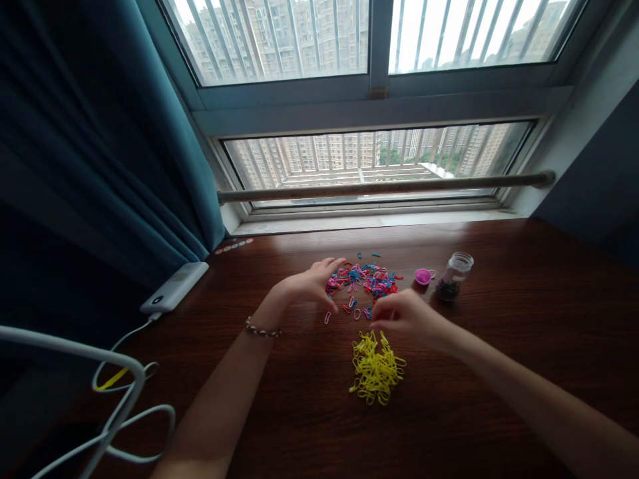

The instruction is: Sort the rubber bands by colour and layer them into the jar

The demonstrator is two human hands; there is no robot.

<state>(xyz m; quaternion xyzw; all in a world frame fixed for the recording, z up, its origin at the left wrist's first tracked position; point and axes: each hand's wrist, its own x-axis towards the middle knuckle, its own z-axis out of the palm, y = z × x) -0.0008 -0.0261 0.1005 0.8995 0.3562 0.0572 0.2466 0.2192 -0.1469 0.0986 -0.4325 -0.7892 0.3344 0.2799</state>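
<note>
A mixed pile of small loop-shaped plastic clips (367,278), pink, red and blue, lies on the brown wooden table. My left hand (315,283) is open at the pile's left edge, its fingers spread and touching or just above the clips. At the pile's front right edge is my right hand (407,313), fingers pinched together; whatever is between them is too small to make out. Just below that hand, nearer to me, sits a separate heap of yellow clips (377,369). A few loose clips, including a pink clip (327,318), lie between the hands.
Right of the pile stand a small purple cup (423,277) and a clear glass jar (455,274) with dark contents. A white power strip (174,289) with a cable (120,342) lies at left by the blue curtain (114,133). The window sill (379,221) borders the table's back.
</note>
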